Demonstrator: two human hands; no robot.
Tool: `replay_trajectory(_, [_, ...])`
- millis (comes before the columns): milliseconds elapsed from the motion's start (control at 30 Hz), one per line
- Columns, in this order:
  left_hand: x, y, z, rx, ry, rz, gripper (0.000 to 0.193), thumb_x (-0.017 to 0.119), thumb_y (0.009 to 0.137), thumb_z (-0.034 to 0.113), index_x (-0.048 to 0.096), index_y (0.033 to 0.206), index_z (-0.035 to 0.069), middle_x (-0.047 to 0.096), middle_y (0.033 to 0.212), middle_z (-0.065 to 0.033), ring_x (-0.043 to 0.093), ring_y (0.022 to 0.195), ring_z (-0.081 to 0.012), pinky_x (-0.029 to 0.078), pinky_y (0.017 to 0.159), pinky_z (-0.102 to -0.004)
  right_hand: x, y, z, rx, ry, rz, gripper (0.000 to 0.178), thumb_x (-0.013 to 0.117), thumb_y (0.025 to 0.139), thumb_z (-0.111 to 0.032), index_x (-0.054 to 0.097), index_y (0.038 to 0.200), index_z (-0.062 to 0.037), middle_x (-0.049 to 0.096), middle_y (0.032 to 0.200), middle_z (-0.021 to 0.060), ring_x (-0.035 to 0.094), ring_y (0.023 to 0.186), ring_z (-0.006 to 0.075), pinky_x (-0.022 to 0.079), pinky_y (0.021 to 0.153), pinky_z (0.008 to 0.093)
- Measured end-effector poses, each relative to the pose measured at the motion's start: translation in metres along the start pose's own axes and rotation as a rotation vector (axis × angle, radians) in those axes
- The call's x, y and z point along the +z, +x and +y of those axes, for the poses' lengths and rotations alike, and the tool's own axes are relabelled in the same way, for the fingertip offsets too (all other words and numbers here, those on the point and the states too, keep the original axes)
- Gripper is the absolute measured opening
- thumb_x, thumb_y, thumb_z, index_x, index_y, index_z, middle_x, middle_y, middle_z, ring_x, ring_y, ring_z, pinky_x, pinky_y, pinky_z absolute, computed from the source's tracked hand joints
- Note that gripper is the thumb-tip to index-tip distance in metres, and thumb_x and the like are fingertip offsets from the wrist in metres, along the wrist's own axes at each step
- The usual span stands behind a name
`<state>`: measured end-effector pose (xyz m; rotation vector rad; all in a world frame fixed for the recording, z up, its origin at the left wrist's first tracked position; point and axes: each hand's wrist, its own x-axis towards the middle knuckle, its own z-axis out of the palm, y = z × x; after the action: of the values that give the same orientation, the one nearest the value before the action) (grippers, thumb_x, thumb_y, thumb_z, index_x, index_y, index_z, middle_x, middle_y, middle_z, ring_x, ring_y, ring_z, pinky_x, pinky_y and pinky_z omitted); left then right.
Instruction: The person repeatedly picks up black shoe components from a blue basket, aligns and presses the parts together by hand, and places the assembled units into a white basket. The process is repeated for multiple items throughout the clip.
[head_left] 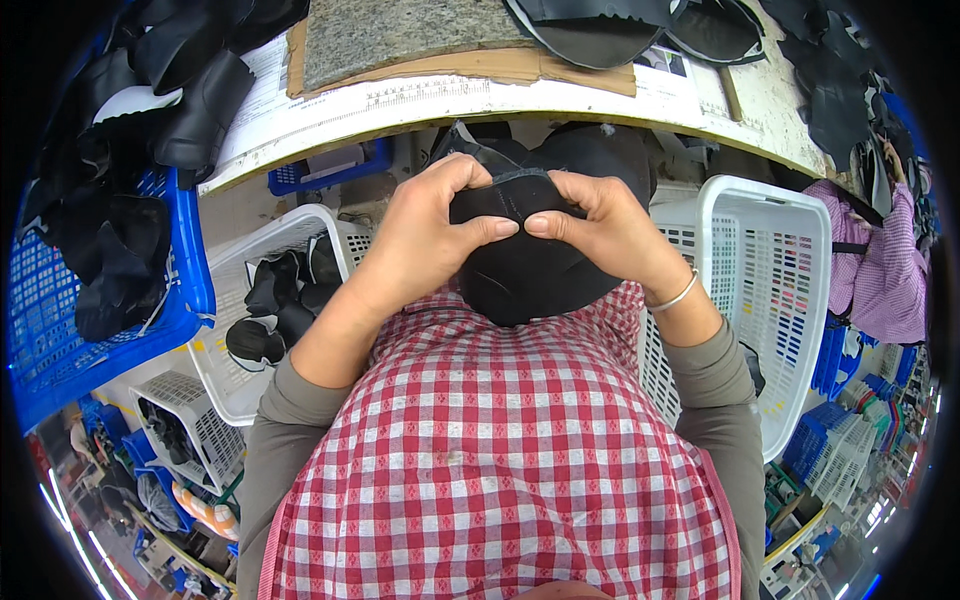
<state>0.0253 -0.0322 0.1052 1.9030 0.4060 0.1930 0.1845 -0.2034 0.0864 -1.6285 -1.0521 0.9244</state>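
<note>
In front of my chest I hold a black shoe upper (530, 275), its fuzzy grey cut edge facing away from me. My left hand (430, 225) pinches it from the left, thumb on top and fingers curled behind the edge. From the right, my right hand (615, 225) grips the same edge in the same way. Both thumb tips press on the black surface close together, nearly touching, beside a short seam line. The fingertips under the piece are hidden. A checked red and white apron (500, 450) lies beneath it.
A worktable (400, 115) ahead carries a stone slab (410, 40) on cardboard and black shoe parts (600, 30). To the left are a blue basket (195, 265) and a white basket (215, 370) with black pieces. Another white basket (770, 330) stands right. A co-worker's pink sleeve (890, 280) shows beyond.
</note>
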Motion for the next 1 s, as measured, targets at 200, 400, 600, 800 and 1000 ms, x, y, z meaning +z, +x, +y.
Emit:
replay_trajectory(200, [-0.006, 0.013, -0.008, -0.063, -0.333, -0.161, 0.019, 0.081, 0.092, 0.012, 0.069, 0.100, 0.000, 0.061, 0.093, 0.0027, 0.058, 0.087, -0.0059, 0.049, 0.081, -0.0257, 0.011, -0.012, 0.009, -0.083, -0.230, 0.191, 0.027, 0.080, 0.092, -0.025, 0.067, 0.097, -0.0018, 0.065, 0.080, 0.0147, 0.063, 0.068, 0.0290, 0.051, 0.064, 0.0392])
replay_trajectory(400, [0.020, 0.021, -0.039, 0.166, 0.016, 0.058, 0.017, 0.076, 0.091, 0.010, 0.073, 0.104, -0.002, 0.070, 0.100, -0.0087, 0.066, 0.094, -0.0222, 0.052, 0.089, -0.0327, 0.016, -0.011, 0.021, 0.003, -0.605, 0.297, 0.040, 0.070, 0.092, -0.049, 0.072, 0.091, -0.0089, 0.074, 0.087, 0.0166, 0.073, 0.084, 0.0392, 0.057, 0.070, 0.0511])
replay_trajectory(600, [-0.058, 0.031, -0.031, -0.184, -0.754, 0.547, 0.019, 0.063, 0.104, 0.017, 0.066, 0.109, -0.001, 0.064, 0.094, -0.0039, 0.057, 0.088, -0.0133, 0.046, 0.088, -0.0294, -0.033, -0.035, -0.012, -0.338, 0.091, 0.262, 0.021, 0.065, 0.102, -0.021, 0.075, 0.109, -0.0044, 0.080, 0.097, 0.0081, 0.077, 0.091, 0.0223, 0.059, 0.083, 0.0344])
replay_trajectory(800, [-0.103, 0.076, -0.069, 0.001, -0.392, 0.372, 0.043, 0.068, 0.095, 0.029, 0.060, 0.123, -0.001, 0.060, 0.113, -0.0070, 0.054, 0.107, -0.0193, 0.041, 0.099, -0.0352, -0.038, -0.015, 0.004, -0.316, -0.009, 0.333, 0.044, 0.077, 0.090, -0.011, 0.066, 0.131, -0.0017, 0.070, 0.125, 0.0168, 0.070, 0.114, 0.0263, 0.056, 0.097, 0.0391])
replay_trajectory(1000, [-0.129, 0.104, -0.095, 0.014, -0.143, 0.378, 0.071, 0.073, 0.086, 0.042, 0.053, 0.138, -0.001, 0.057, 0.132, -0.0101, 0.050, 0.125, -0.0253, 0.037, 0.110, -0.0409, 0.013, 0.013, -0.006, -0.389, 0.522, -0.119, 0.045, 0.092, 0.080, -0.015, 0.069, 0.116, -0.0019, 0.070, 0.113, 0.0086, 0.060, 0.112, 0.0151, 0.056, 0.088, 0.0330])
